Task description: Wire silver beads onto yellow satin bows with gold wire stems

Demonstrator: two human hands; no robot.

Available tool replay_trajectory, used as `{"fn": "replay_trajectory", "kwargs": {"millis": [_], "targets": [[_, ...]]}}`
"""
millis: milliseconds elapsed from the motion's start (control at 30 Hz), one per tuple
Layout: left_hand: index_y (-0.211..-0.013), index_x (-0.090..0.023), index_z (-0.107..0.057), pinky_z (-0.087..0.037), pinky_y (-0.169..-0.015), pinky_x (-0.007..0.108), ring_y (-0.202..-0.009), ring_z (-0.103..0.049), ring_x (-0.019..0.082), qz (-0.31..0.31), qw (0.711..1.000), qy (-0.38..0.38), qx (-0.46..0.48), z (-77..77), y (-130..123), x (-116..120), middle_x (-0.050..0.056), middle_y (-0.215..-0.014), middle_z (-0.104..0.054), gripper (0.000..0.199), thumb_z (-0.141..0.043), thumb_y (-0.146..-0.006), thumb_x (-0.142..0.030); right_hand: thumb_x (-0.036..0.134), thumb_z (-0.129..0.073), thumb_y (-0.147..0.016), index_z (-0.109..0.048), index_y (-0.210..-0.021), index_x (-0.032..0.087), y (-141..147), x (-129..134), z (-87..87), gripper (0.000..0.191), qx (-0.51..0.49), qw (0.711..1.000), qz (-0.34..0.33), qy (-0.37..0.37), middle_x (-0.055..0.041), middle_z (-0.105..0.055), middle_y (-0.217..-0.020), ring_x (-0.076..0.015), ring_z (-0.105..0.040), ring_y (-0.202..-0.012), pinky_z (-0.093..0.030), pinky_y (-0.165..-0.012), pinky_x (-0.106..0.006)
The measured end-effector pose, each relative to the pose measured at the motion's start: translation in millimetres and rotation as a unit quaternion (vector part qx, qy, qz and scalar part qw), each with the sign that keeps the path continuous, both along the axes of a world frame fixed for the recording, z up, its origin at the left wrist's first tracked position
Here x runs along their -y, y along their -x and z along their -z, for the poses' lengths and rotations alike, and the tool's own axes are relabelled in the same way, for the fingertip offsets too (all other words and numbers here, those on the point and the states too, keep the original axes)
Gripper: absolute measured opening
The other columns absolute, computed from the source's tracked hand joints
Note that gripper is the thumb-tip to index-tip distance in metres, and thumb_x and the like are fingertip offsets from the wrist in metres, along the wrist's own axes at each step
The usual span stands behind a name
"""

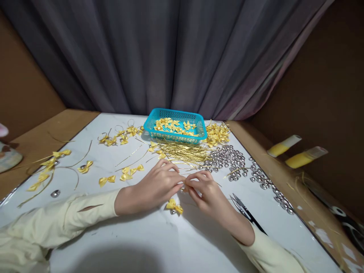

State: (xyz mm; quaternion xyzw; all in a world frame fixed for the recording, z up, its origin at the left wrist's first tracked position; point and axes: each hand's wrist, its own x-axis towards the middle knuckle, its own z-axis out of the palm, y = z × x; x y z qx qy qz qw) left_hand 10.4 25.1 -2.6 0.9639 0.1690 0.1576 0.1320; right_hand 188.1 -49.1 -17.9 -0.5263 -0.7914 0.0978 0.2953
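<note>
My left hand (157,184) and my right hand (206,193) meet over the middle of the white tabletop, fingertips pinched together. Whatever sits between them is small and mostly hidden by the fingers. Just below the fingertips is a yellow ribbon bow (174,206) with a silver bead under it; whether it hangs or lies on the table I cannot tell. Beyond the hands lies a heap of gold wire-like strands (186,151). Loose silver beads (230,157) spread to the right of it. More yellow bows (107,181) lie left of my left hand.
A blue plastic basket (174,137) holding yellow bows stands at the back, beside a bow pile (217,133). Thread snips (247,213) lie by my right forearm. Two yellow-filled tubes (305,157) rest at the right. Bows with strands (49,165) lie far left. A curtain (159,57) hangs behind.
</note>
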Motion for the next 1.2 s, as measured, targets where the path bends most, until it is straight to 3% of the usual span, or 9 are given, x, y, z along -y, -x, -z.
{"fn": "replay_trajectory", "kwargs": {"millis": [133, 400, 667, 867, 933, 1100, 1200], "targets": [[-0.086, -0.016, -0.067, -0.033, -0.085, 0.036, -0.090, -0.055, 0.020, 0.008, 1.000, -0.002, 0.004, 2.0, -0.2, 1.4, 0.005, -0.082, -0.067, 0.024, -0.044, -0.093, -0.016, 0.003, -0.051, -0.079, -0.068, -0.077, 0.017, 0.0, -0.8, 2.5, 0.022, 0.002, 1.000, 0.008, 0.002, -0.0064, -0.068, -0.081, -0.0206, -0.057, -0.080, -0.042, -0.075, -0.035], [-0.084, -0.015, -0.067, -0.032, -0.085, 0.036, -0.081, -0.056, 0.018, -0.001, 1.000, 0.005, -0.008, -3.1, -1.4, 1.4, 0.005, -0.078, -0.067, 0.028, -0.041, -0.094, -0.016, 0.007, -0.057, -0.082, -0.070, -0.080, 0.017, -0.8, -2.6, 3.8, 0.016, 0.005, 1.000, 0.027, -0.008, -0.0056, -0.070, -0.081, -0.0200, -0.060, -0.076, -0.043, -0.074, -0.035], [-0.083, -0.016, -0.068, -0.030, -0.084, 0.035, -0.077, -0.055, 0.017, -0.007, 1.000, 0.012, -0.007, 1.7, -2.3, 0.8, 0.004, -0.076, -0.067, 0.028, -0.042, -0.093, -0.016, -0.001, -0.057, -0.078, -0.069, -0.077, 0.015, 0.6, -1.8, 2.3, 0.020, 0.005, 1.000, 0.012, -0.015, -0.0060, -0.070, -0.080, -0.0196, -0.060, -0.078, -0.042, -0.073, -0.033], [-0.105, -0.019, -0.062, -0.032, -0.086, 0.033, -0.096, -0.054, 0.021, -0.064, 0.989, 0.127, -0.051, -9.1, 6.7, -12.8, 0.005, -0.098, -0.067, 0.023, -0.045, -0.092, -0.028, 0.003, -0.054, -0.082, -0.070, -0.080, 0.015, -5.1, -2.1, -7.0, 0.021, 0.017, 1.000, 0.020, -0.006, -0.0079, -0.071, -0.084, -0.0208, -0.061, -0.079, -0.043, -0.074, -0.035], [-0.101, -0.020, -0.062, -0.035, -0.080, 0.030, -0.095, -0.054, 0.022, -0.076, 0.972, 0.189, -0.113, -14.8, 11.8, -14.6, 0.004, -0.097, -0.066, 0.021, -0.047, -0.091, -0.031, 0.004, -0.051, -0.083, -0.070, -0.082, 0.015, -10.1, -2.4, -11.9, 0.022, 0.019, 1.000, 0.023, -0.006, -0.0082, -0.071, -0.087, -0.0213, -0.063, -0.080, -0.044, -0.075, -0.036], [-0.094, -0.020, -0.052, -0.036, -0.065, 0.023, -0.079, -0.054, 0.017, -0.035, 0.934, 0.294, -0.198, -17.9, 19.0, 2.4, 0.002, -0.093, -0.056, 0.020, -0.057, -0.083, -0.036, 0.012, -0.051, -0.085, -0.071, -0.082, 0.017, -25.7, -1.6, -33.9, 0.022, -0.001, 0.999, 0.033, 0.017, -0.0079, -0.073, -0.089, -0.0215, -0.066, -0.081, -0.046, -0.076, -0.036], [-0.095, -0.019, -0.048, -0.037, -0.071, 0.024, -0.082, -0.052, 0.015, -0.009, 0.939, 0.297, -0.174, -8.9, 19.2, 9.4, 0.003, -0.096, -0.051, 0.015, -0.041, -0.093, -0.033, 0.014, -0.052, -0.085, -0.073, -0.081, 0.018, -32.1, 1.1, -48.6, 0.022, -0.030, 0.994, -0.009, 0.107, -0.0059, -0.074, -0.086, -0.0201, -0.067, -0.081, -0.048, -0.077, -0.032]]}}
